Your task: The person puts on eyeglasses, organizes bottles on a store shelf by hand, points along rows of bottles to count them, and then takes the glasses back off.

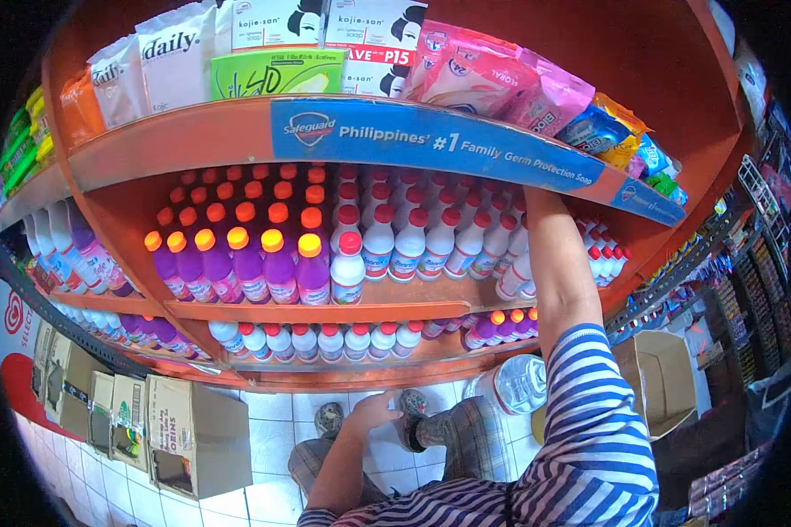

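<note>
My right forearm (564, 263) reaches up into the middle shelf, among white bottles with red caps (409, 246). The blue-fronted upper shelf edge hides that hand, so its grip cannot be seen. A white bottle (516, 277) leans just left of the forearm. Low over my legs, my left hand (373, 413) hangs with loosely extended fingers and nothing visible in it. Left of the white bottles stand rows of purple bottles (242, 272) with orange and yellow caps. One red-capped white bottle (349, 268) is at the front, beside the purple ones.
Soap packs (281, 75) line the upper shelf above its blue Safeguard strip (448, 140). More bottles (330, 342) fill the lower shelf. On the tiled floor are cardboard boxes (198, 430) at left, a large clear plastic jug (518, 384), and an open carton (664, 382) at right.
</note>
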Tool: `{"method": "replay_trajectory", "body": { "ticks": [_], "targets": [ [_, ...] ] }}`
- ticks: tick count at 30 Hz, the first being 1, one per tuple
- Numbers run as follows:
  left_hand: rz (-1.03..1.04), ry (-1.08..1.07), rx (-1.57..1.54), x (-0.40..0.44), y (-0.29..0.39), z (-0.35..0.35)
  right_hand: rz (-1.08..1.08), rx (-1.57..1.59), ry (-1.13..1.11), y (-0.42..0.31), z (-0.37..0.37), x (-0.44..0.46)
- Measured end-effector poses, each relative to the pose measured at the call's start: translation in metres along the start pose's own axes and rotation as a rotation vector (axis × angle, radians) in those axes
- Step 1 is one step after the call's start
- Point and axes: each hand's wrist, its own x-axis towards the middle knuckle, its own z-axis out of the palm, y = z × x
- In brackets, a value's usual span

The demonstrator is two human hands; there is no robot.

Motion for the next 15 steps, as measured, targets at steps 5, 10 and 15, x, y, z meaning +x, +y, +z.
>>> {"method": "replay_trajectory", "body": {
  "ticks": [5,10,15],
  "targets": [
    [-0.033,-0.021,0.019,-0.004,0.011,-0.008,0.059,0.134,0.032,0.004,0.003,0.002],
    [-0.033,-0.025,0.034,-0.004,0.014,-0.008,0.216,0.923,0.142,0.024,-0.015,-0.018],
    [0.0,-0.014,0.051,0.003,0.003,0.003,0.244,1.825,0.057,0.038,-0.027,-0.067]
  ]
}}
